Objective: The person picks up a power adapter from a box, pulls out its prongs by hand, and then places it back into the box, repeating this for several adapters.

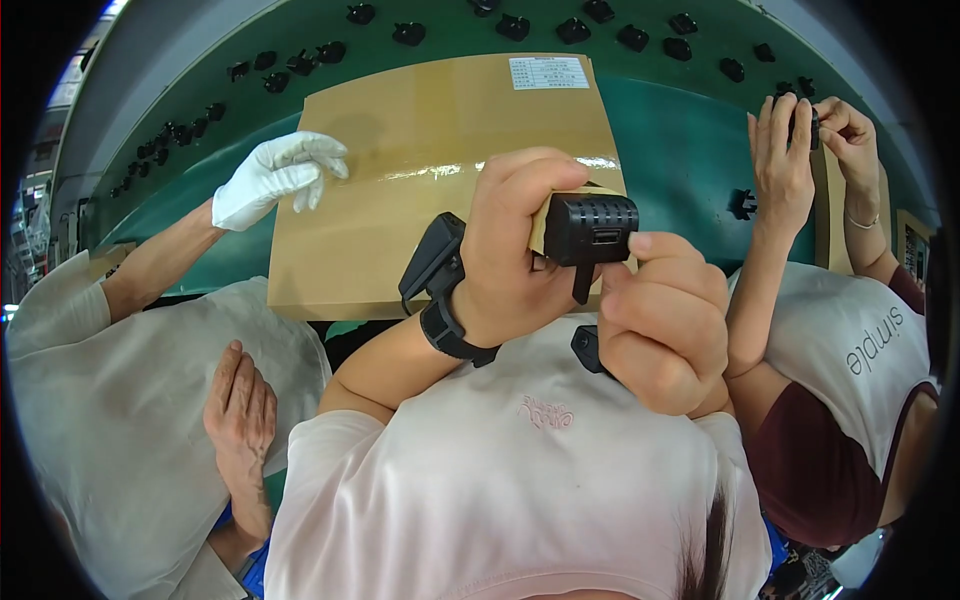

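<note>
The small vented block (590,229) looks matt black plastic, the carton (400,200) plain brown cardboard (glossy tape strip).

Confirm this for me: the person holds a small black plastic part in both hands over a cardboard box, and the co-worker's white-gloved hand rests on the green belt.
Not quite. The head view shows the white-gloved hand resting on the cardboard box, not on the green belt. The rest holds: the left hand and right hand together hold the small black plastic part over the box.
</note>
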Tool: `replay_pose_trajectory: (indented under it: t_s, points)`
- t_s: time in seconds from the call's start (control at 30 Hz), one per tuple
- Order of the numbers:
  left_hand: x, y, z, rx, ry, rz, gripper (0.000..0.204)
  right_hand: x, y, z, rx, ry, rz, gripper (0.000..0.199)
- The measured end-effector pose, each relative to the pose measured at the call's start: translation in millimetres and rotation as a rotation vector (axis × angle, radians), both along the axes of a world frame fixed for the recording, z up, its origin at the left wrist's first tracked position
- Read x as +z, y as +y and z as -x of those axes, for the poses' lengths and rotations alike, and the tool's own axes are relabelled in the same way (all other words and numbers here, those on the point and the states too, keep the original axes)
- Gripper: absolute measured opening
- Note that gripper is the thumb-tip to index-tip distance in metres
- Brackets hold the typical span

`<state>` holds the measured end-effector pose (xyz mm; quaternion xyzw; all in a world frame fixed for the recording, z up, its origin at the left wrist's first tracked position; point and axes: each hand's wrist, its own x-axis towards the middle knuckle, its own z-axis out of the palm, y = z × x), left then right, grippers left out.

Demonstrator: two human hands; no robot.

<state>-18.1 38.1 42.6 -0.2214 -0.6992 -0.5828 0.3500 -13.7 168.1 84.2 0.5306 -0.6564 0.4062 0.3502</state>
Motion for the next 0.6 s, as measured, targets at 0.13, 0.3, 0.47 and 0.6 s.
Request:
replay_pose_trajectory:
  t_s: [0.13, 0.3, 0.47, 0.6]
  points:
    - [-2, 1, -1, -0.027, -0.037, -0.069, 0.054, -1, 5, -3, -0.128, -0.025, -0.021, 0.037]
    - [-5, -3, -5, 0.014, -0.117, -0.113, 0.056, 3, 7, -6, -0.131, -0.08, -0.018, 0.032]
    - [-4, -31, 10, 0.127, -0.185, -0.328, 0.06, 12, 9, -12, -0.133, -0.179, -0.004, 0.026]
    - [-11, -68, 19, 0.241, -0.242, -0.693, 0.06, 7, 11, -14, -0.266, -0.246, 0.004, 0.025]
